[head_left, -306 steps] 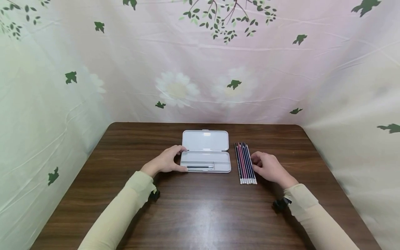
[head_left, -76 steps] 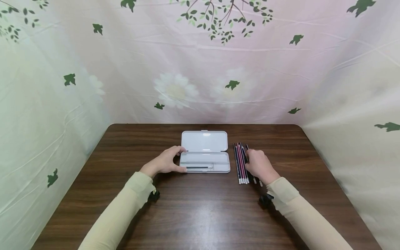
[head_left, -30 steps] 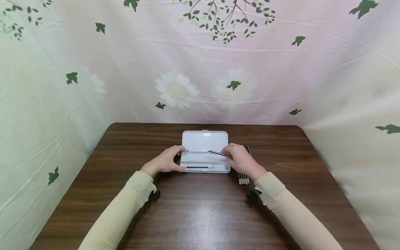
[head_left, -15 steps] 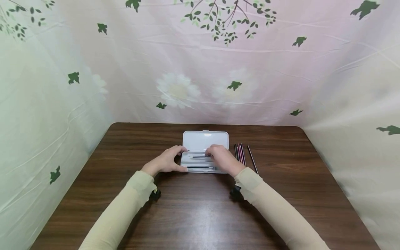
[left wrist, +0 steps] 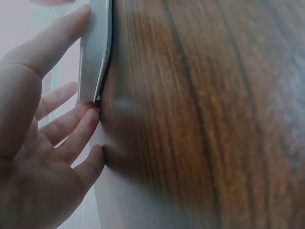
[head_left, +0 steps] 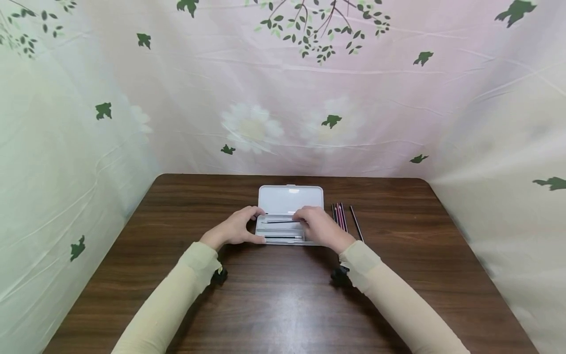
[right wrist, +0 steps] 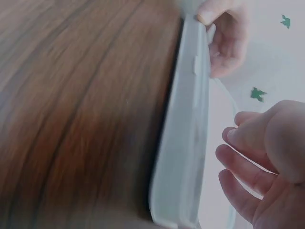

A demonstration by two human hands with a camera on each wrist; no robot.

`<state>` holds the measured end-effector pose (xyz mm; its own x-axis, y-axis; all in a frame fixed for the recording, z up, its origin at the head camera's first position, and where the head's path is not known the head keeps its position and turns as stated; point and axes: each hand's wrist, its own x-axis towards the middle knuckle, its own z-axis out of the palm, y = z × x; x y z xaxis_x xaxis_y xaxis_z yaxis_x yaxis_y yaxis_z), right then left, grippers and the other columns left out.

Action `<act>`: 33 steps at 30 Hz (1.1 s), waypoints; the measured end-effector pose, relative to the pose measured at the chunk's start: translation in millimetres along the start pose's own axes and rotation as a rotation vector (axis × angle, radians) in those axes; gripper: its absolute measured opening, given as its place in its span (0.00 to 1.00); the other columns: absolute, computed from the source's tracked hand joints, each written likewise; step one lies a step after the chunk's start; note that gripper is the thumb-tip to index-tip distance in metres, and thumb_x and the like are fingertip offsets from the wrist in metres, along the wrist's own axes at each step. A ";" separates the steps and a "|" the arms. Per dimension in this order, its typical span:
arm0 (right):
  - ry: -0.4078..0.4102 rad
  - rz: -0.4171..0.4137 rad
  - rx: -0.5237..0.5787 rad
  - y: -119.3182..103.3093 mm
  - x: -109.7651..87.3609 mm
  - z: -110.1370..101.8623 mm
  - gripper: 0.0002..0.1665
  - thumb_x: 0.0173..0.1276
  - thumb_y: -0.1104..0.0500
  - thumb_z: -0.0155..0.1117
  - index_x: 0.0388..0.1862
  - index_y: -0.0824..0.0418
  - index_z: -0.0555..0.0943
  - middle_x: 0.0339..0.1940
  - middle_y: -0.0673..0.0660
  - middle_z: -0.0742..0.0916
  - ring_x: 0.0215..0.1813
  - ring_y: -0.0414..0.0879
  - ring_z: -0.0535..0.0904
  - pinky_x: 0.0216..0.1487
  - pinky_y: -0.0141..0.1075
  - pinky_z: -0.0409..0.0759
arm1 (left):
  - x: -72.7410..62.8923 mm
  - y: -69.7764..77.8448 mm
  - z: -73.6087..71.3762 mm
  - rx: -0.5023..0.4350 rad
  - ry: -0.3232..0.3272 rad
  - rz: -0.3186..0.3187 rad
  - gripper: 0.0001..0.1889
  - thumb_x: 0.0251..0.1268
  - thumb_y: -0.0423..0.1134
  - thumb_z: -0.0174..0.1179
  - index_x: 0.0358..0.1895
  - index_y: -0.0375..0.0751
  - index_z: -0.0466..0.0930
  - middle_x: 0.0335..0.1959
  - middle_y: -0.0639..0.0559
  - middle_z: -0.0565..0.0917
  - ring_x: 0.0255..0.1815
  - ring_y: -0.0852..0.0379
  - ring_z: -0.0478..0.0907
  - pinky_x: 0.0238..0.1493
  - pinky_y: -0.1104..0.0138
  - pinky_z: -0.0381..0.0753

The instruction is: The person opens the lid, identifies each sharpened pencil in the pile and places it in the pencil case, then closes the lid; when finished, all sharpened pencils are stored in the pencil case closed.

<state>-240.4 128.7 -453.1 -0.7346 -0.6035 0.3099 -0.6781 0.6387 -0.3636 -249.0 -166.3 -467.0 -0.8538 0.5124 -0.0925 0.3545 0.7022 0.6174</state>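
Note:
A white pencil case lies with its lid up on the brown table. My left hand grips the case's left end, thumb on the front edge, fingers behind. In the left wrist view the thumb presses the case's side. My right hand is over the right half of the case, fingertips curled at a dark pencil lying along the back compartment. Its right end is hidden under the hand. In the right wrist view the fingers are bent beside the case wall; the pencil is out of sight.
Another pencil lies in the narrow front compartment. Right of the case is a bundle of dark and pink pencils, partly behind the right hand. One dark pencil lies apart, slanted. A patterned cloth hangs behind the table.
My right hand has carried a dark pencil from the bundle leftward into the case's back compartment, leaving fewer in the bundle and one apart. The left hand has stayed on the case.

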 end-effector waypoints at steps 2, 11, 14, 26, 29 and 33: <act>0.020 0.001 0.005 2.6 -6.2 -7.6 0.12 0.68 0.74 0.65 0.45 0.64 0.90 0.42 0.57 0.91 0.48 0.50 0.88 0.53 0.44 0.87 | 0.8 -0.1 0.1 0.004 -0.003 0.001 0.42 0.56 0.55 0.80 0.72 0.45 0.71 0.69 0.48 0.75 0.68 0.48 0.73 0.71 0.51 0.73; 0.105 0.044 0.026 19.7 -36.7 -35.1 0.12 0.66 0.70 0.67 0.48 0.65 0.88 0.43 0.56 0.90 0.43 0.48 0.86 0.47 0.45 0.86 | -1.0 1.7 1.2 -0.005 -0.002 -0.020 0.42 0.56 0.55 0.80 0.71 0.46 0.72 0.69 0.48 0.75 0.68 0.48 0.72 0.71 0.52 0.72; 0.124 0.057 0.022 29.8 -48.2 -39.5 0.12 0.66 0.71 0.68 0.48 0.65 0.88 0.42 0.56 0.90 0.43 0.48 0.87 0.47 0.46 0.86 | -1.1 1.9 1.2 -0.006 -0.003 -0.020 0.42 0.56 0.55 0.80 0.71 0.47 0.71 0.69 0.48 0.75 0.68 0.48 0.72 0.71 0.51 0.72; 0.109 0.224 0.042 57.8 -83.7 -47.6 0.14 0.64 0.76 0.67 0.47 0.67 0.87 0.43 0.61 0.90 0.43 0.52 0.87 0.47 0.49 0.87 | -1.0 1.1 0.8 -0.004 -0.004 -0.013 0.42 0.56 0.56 0.80 0.71 0.46 0.71 0.69 0.48 0.75 0.68 0.48 0.72 0.71 0.51 0.73; 0.097 0.234 0.056 60.5 -86.2 -44.8 0.14 0.63 0.77 0.66 0.47 0.68 0.86 0.42 0.62 0.90 0.43 0.53 0.88 0.47 0.49 0.87 | -0.4 0.4 1.2 -0.005 0.001 -0.008 0.42 0.56 0.56 0.80 0.71 0.46 0.71 0.69 0.48 0.75 0.68 0.48 0.73 0.70 0.51 0.73; 0.085 0.254 0.074 62.7 -87.8 -39.7 0.14 0.64 0.77 0.66 0.47 0.69 0.86 0.43 0.62 0.90 0.44 0.54 0.89 0.48 0.50 0.88 | -0.3 0.2 1.6 -0.004 0.005 0.001 0.42 0.55 0.56 0.80 0.71 0.46 0.72 0.68 0.48 0.75 0.67 0.48 0.73 0.70 0.51 0.73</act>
<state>-219.2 240.7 -468.3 -0.8821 -0.3844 0.2723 -0.4711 0.7256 -0.5016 -248.0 -165.5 -468.1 -0.8552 0.5107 -0.0885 0.3537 0.6997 0.6207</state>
